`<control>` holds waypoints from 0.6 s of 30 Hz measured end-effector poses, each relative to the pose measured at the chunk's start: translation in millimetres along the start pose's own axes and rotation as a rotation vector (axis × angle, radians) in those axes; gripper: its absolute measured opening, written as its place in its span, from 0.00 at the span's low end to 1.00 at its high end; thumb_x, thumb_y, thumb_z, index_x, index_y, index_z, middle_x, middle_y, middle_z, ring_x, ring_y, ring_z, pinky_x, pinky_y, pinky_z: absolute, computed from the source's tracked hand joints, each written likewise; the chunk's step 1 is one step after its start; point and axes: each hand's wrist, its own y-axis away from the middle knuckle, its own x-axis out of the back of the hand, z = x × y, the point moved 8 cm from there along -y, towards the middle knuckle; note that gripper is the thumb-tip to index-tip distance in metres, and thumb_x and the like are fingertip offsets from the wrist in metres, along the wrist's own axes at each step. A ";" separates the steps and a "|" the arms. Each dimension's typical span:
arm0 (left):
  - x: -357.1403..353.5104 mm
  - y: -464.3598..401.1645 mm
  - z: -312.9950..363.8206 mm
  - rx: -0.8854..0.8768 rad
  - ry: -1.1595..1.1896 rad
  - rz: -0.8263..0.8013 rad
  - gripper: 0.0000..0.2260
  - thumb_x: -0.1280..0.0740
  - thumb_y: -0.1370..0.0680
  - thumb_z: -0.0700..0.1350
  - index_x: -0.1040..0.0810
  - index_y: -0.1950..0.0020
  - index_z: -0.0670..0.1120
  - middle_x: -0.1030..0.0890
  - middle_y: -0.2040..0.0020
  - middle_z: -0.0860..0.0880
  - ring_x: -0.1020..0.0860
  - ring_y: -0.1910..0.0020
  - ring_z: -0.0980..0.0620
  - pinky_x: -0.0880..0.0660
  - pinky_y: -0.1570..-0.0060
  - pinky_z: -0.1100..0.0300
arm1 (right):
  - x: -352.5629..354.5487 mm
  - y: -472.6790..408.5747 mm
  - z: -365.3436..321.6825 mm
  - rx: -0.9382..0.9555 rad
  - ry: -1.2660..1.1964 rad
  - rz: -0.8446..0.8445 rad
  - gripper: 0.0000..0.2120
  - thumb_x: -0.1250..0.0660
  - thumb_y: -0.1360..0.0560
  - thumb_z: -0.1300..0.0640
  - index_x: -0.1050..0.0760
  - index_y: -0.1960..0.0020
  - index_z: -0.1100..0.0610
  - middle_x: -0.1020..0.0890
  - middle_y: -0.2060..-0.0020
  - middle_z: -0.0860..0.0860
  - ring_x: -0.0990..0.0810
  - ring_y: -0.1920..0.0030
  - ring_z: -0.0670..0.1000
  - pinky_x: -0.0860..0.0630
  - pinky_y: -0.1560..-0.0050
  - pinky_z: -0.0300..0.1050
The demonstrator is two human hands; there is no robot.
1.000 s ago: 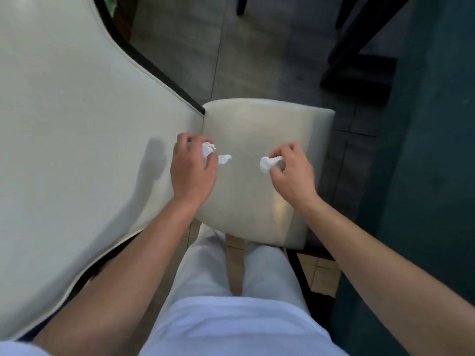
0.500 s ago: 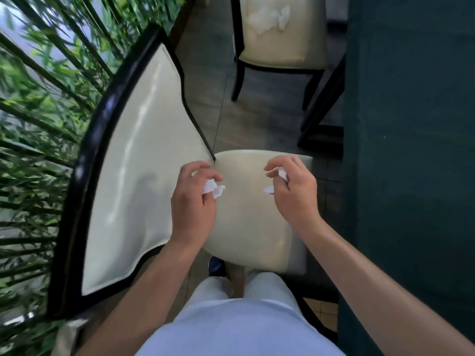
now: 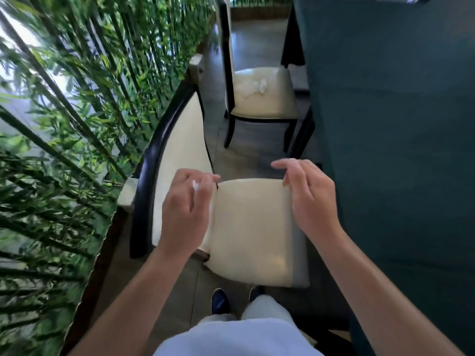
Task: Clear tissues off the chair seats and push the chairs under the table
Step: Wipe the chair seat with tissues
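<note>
The near chair's cream seat (image 3: 252, 227) lies below my hands with no tissue on it. Its black-framed backrest (image 3: 180, 150) stands to the left. My left hand (image 3: 187, 206) hovers over the seat's left edge and grips a crumpled white tissue (image 3: 195, 186), of which a small bit shows between the fingers. My right hand (image 3: 305, 199) is curled over the seat's right edge; its tissue is hidden inside the fingers. Farther ahead, a second chair's seat (image 3: 272, 104) carries crumpled tissues (image 3: 253, 87). The table under a dark teal cloth (image 3: 385, 124) fills the right side.
A wall of bamboo plants (image 3: 64, 124) runs along the left, close behind the near chair's back. Grey tiled floor (image 3: 246, 155) separates the two chairs. My legs and dark shoes (image 3: 219, 301) stand just behind the near seat.
Both hands have lifted off the seat with their tissues and spread apart. The view has risen, bringing the second chair with tissues into sight.
</note>
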 end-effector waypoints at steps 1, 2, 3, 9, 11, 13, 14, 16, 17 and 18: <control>4.7 3.5 3.2 -0.017 0.000 -0.013 0.13 0.44 0.17 0.54 0.20 0.46 0.64 0.22 0.42 0.53 0.24 0.57 0.55 0.26 0.57 0.52 | 4.7 4.7 -3.8 0.001 -0.020 0.023 0.15 0.44 0.16 0.57 0.17 0.44 0.51 0.21 0.61 0.43 0.23 0.62 0.44 0.27 0.58 0.44; 9.3 7.0 6.6 -0.036 -0.018 -0.015 0.14 0.45 0.16 0.51 0.20 0.41 0.62 0.23 0.41 0.53 0.23 0.54 0.55 0.24 0.53 0.51 | 7.9 8.6 -7.6 0.010 -0.024 0.034 0.16 0.44 0.17 0.58 0.19 0.39 0.51 0.21 0.59 0.44 0.24 0.63 0.45 0.25 0.59 0.47; 13.9 10.0 9.5 -0.059 -0.052 -0.005 0.16 0.46 0.16 0.49 0.21 0.37 0.57 0.25 0.40 0.53 0.23 0.51 0.55 0.23 0.50 0.51 | 9.2 11.9 -12.0 0.031 -0.010 0.031 0.19 0.45 0.18 0.61 0.21 0.35 0.50 0.20 0.55 0.45 0.24 0.63 0.46 0.22 0.60 0.51; 40.7 29.8 22.8 -0.119 -0.163 0.097 0.19 0.42 0.21 0.32 0.21 0.40 0.51 0.29 0.40 0.54 0.23 0.49 0.58 0.28 0.47 0.70 | 15.8 29.1 -26.6 0.111 -0.068 -0.028 0.27 0.46 0.26 0.77 0.18 0.42 0.55 0.21 0.40 0.47 0.17 0.51 0.50 0.17 0.59 0.47; 52.9 36.7 24.4 -0.150 -0.155 0.109 0.20 0.42 0.22 0.28 0.18 0.43 0.49 0.26 0.41 0.54 0.21 0.53 0.55 0.25 0.51 0.67 | 19.6 34.4 -28.2 0.137 -0.055 -0.026 0.26 0.45 0.28 0.78 0.16 0.48 0.56 0.19 0.42 0.48 0.17 0.52 0.51 0.19 0.57 0.45; 66.0 41.5 23.7 -0.168 -0.156 0.117 0.19 0.41 0.23 0.28 0.17 0.48 0.48 0.22 0.44 0.54 0.21 0.58 0.52 0.23 0.56 0.61 | 19.4 39.2 -33.8 0.138 -0.075 -0.034 0.24 0.44 0.28 0.78 0.16 0.51 0.56 0.17 0.46 0.47 0.18 0.58 0.52 0.21 0.60 0.45; 73.7 43.1 22.4 -0.175 -0.171 0.128 0.19 0.40 0.23 0.28 0.17 0.49 0.48 0.21 0.46 0.55 0.21 0.60 0.49 0.23 0.59 0.57 | 18.5 41.9 -38.9 0.141 -0.080 -0.031 0.23 0.43 0.27 0.77 0.16 0.51 0.56 0.16 0.49 0.47 0.19 0.61 0.51 0.23 0.61 0.45; 90.5 43.9 17.5 -0.179 -0.211 0.159 0.18 0.40 0.23 0.30 0.17 0.49 0.49 0.21 0.48 0.58 0.22 0.64 0.46 0.25 0.64 0.52 | 14.0 47.7 -51.1 0.135 -0.058 -0.019 0.17 0.39 0.22 0.69 0.16 0.47 0.54 0.16 0.56 0.46 0.20 0.63 0.49 0.22 0.60 0.46; 99.2 42.6 15.6 -0.184 -0.224 0.169 0.17 0.40 0.22 0.31 0.17 0.47 0.49 0.22 0.48 0.59 0.22 0.65 0.47 0.26 0.66 0.53 | 10.8 50.1 -58.4 0.138 -0.041 -0.007 0.11 0.36 0.19 0.62 0.16 0.45 0.52 0.15 0.57 0.45 0.20 0.64 0.49 0.20 0.60 0.49; 107.7 40.7 14.6 -0.189 -0.237 0.177 0.17 0.40 0.21 0.33 0.17 0.44 0.49 0.22 0.48 0.59 0.22 0.64 0.48 0.25 0.65 0.55 | 6.6 52.3 -66.0 0.140 -0.032 0.006 0.09 0.34 0.18 0.53 0.17 0.41 0.50 0.15 0.58 0.45 0.20 0.66 0.50 0.19 0.61 0.53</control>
